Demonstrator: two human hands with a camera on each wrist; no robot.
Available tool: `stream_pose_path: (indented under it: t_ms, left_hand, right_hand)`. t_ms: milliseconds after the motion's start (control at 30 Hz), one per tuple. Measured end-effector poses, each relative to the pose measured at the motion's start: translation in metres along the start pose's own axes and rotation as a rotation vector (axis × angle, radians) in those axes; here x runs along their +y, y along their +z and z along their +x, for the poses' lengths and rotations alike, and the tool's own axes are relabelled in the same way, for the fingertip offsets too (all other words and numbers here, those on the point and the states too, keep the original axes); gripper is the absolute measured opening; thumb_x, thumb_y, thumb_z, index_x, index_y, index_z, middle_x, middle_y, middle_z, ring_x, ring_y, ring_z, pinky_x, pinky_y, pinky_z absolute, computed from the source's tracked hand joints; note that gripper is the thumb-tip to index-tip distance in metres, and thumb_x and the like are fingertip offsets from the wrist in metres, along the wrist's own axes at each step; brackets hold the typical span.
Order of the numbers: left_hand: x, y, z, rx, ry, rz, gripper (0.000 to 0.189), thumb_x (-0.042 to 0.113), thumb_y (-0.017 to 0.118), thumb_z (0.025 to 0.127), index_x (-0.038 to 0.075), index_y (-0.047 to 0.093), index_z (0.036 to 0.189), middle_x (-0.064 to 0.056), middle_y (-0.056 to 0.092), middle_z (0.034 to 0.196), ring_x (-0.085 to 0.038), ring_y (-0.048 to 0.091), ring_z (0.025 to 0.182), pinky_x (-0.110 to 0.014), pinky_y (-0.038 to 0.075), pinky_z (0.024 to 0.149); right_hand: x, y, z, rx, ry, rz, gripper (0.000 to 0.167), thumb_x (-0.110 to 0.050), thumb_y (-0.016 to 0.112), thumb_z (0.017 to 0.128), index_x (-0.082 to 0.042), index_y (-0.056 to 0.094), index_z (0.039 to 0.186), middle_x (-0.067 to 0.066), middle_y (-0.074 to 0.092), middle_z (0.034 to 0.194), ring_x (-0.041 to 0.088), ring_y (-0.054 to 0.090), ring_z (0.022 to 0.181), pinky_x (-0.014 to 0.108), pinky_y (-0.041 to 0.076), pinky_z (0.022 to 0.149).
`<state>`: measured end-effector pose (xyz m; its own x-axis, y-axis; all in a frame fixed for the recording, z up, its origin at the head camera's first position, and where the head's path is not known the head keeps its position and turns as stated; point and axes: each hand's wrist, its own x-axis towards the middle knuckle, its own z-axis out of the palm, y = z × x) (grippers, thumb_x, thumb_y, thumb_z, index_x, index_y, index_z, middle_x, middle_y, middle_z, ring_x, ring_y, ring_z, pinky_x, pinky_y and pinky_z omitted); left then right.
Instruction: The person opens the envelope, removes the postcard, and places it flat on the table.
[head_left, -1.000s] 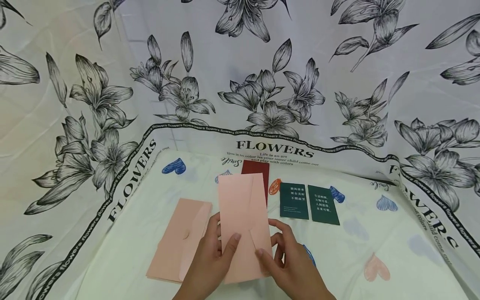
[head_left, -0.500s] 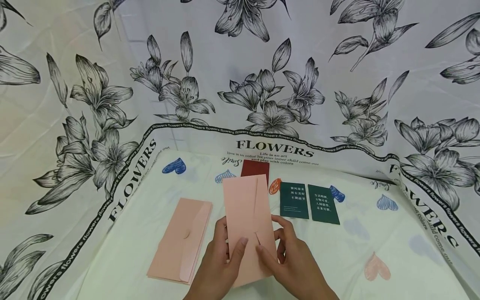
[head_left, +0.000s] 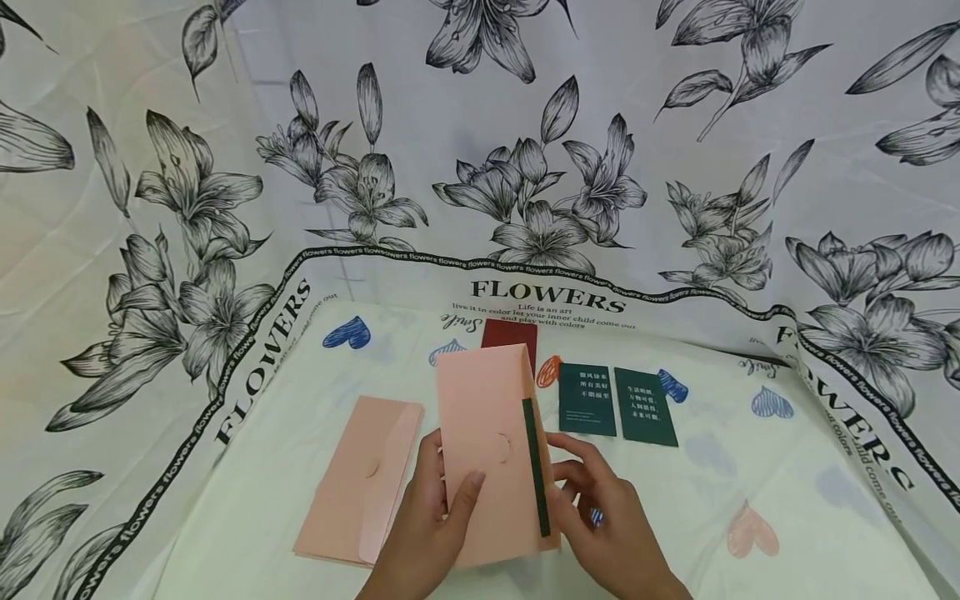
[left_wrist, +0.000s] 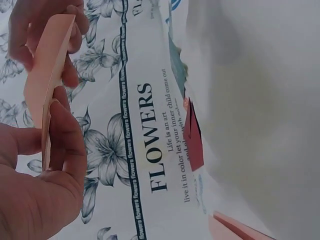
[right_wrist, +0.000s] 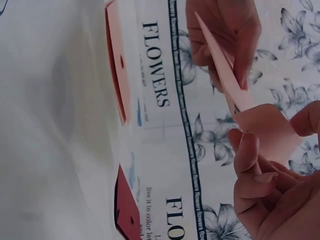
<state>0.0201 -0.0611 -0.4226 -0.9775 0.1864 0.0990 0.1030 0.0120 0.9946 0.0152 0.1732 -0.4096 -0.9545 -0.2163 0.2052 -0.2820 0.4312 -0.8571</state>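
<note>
A pink paper envelope [head_left: 476, 400] is held up over the bed-like white cloth, its flap lifted. Along its right side shows a narrow dark green strip [head_left: 536, 467], apparently the edge of a card inside. My left hand [head_left: 431, 517] grips the envelope's left side, thumb in front and fingers behind, as the left wrist view also shows. On the other side my right hand [head_left: 611, 517] has thumb and curled fingers at the lifted flap [right_wrist: 267, 127]. In the right wrist view the thumb touches the flap's edge, with the fingers near its opposite side.
A small stack of pink envelopes [head_left: 352, 483] lies to the left. Two dark green printed cards, one [head_left: 587, 400] beside the other [head_left: 647, 407], lie at the right. A dark red rectangular item [head_left: 510, 333] is partly hidden behind the held envelope. Flower-printed fabric [head_left: 540, 167] hangs behind.
The envelope's flap, down against its front before, now stands lifted to the right, and the green strip has come into sight. The right hand has moved slightly right with the flap.
</note>
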Motion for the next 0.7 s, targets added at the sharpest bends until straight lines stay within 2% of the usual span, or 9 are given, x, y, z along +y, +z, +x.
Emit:
stream_pose_path:
  t_ms: [100, 233, 367, 467, 600, 700]
  left_hand:
    - [0.001, -0.004, 0.001, -0.004, -0.033, -0.032, 0.052, 0.028, 0.055, 0.112, 0.022, 0.026, 0.154, -0.012, 0.062, 0.139, -0.024, 0.074, 0.112, -0.034, 0.062, 0.083]
    - [0.003, -0.009, 0.002, -0.019, -0.076, -0.132, 0.052, 0.025, 0.056, 0.112, 0.022, 0.025, 0.154, -0.012, 0.059, 0.143, -0.028, 0.072, 0.115, -0.038, 0.062, 0.086]
    - [0.004, -0.010, 0.003, -0.030, -0.085, -0.182, 0.052, 0.023, 0.056, 0.112, 0.022, 0.025, 0.154, -0.013, 0.058, 0.144, -0.029, 0.072, 0.117, -0.040, 0.062, 0.087]
    - [0.004, -0.010, 0.003, -0.043, -0.087, -0.208, 0.051, 0.021, 0.055, 0.112, 0.022, 0.025, 0.154, -0.014, 0.057, 0.145, -0.030, 0.072, 0.117, -0.041, 0.062, 0.087]
    - [0.005, -0.012, 0.004, -0.070, -0.102, -0.264, 0.049, 0.018, 0.052, 0.113, 0.023, 0.025, 0.153, -0.017, 0.057, 0.144, -0.033, 0.072, 0.116, -0.043, 0.062, 0.088]
    - [0.007, -0.015, 0.003, -0.108, -0.111, -0.290, 0.047, 0.018, 0.050, 0.114, 0.025, 0.024, 0.153, -0.020, 0.057, 0.144, -0.036, 0.071, 0.116, -0.045, 0.061, 0.089]
  right_hand:
    - [0.003, -0.005, -0.002, 0.061, -0.001, 0.044, 0.044, -0.011, 0.065, 0.106, -0.027, 0.052, 0.145, -0.008, 0.078, 0.101, 0.010, 0.065, 0.063, 0.028, 0.055, 0.053]
    - [0.006, -0.009, -0.002, 0.124, -0.043, 0.131, 0.043, -0.005, 0.062, 0.107, -0.019, 0.052, 0.145, 0.000, 0.078, 0.097, 0.015, 0.068, 0.060, 0.035, 0.059, 0.055]
    - [0.009, -0.012, -0.002, 0.123, -0.099, 0.188, 0.049, 0.000, 0.058, 0.107, -0.014, 0.043, 0.152, 0.004, 0.076, 0.097, 0.017, 0.065, 0.059, 0.034, 0.056, 0.051]
    - [0.011, -0.011, -0.003, 0.132, -0.114, 0.211, 0.043, 0.003, 0.057, 0.107, -0.010, 0.044, 0.146, 0.007, 0.076, 0.100, 0.018, 0.067, 0.064, 0.034, 0.056, 0.052]
    - [0.012, -0.011, -0.004, 0.119, -0.070, 0.302, 0.021, 0.002, 0.057, 0.107, -0.004, 0.054, 0.128, 0.010, 0.073, 0.095, 0.020, 0.065, 0.065, 0.034, 0.056, 0.053]
    - [0.011, -0.013, -0.003, 0.071, -0.005, 0.410, 0.017, 0.000, 0.055, 0.109, 0.000, 0.059, 0.125, 0.011, 0.070, 0.091, 0.021, 0.057, 0.059, 0.033, 0.051, 0.048]
